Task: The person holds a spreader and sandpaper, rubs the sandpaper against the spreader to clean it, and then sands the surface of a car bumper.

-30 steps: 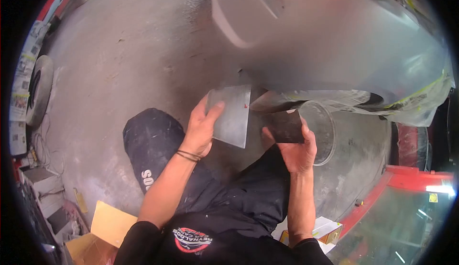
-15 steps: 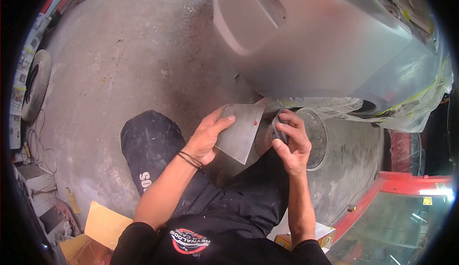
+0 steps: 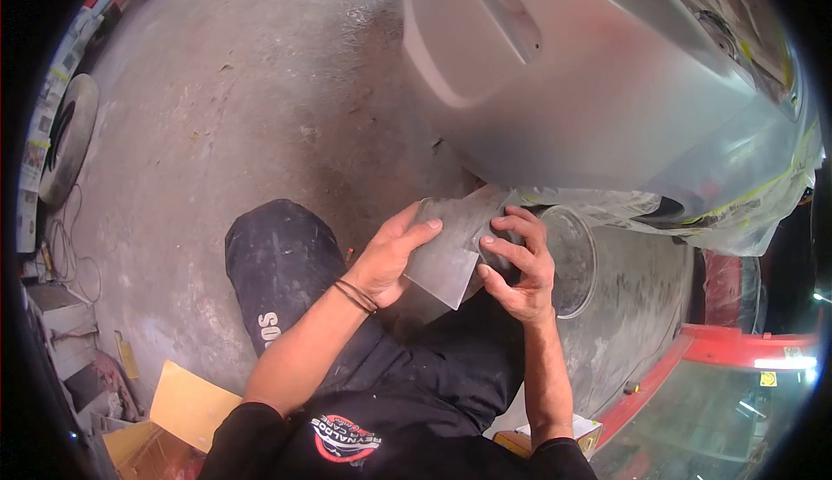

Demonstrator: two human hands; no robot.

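Note:
My left hand point(image 3: 394, 255) grips a flat grey metal plate point(image 3: 438, 259) by its left edge, with the thumb on top. The plate is tilted above my lap. My right hand point(image 3: 524, 268) has its fingers curled round a thin dark flat piece point(image 3: 496, 242), which looks like a spreader. That dark piece overlaps the right part of the plate. Its exact shape is partly hidden by my fingers. In front of both hands is a grey, sanded-looking car bumper point(image 3: 555, 107) with a faint reddish patch.
Clear plastic sheeting point(image 3: 737, 229) hangs under the car body. A round clear container point(image 3: 574, 263) stands right of my right hand. A cardboard box point(image 3: 195, 406) lies at lower left, a tyre point(image 3: 71, 138) at far left. A red-framed glass panel point(image 3: 728, 393) is at lower right.
My right hand has moved left, bringing the dark piece onto the plate. The red dab seen on the plate earlier is now hidden. My left hand and the plate have shifted slightly right.

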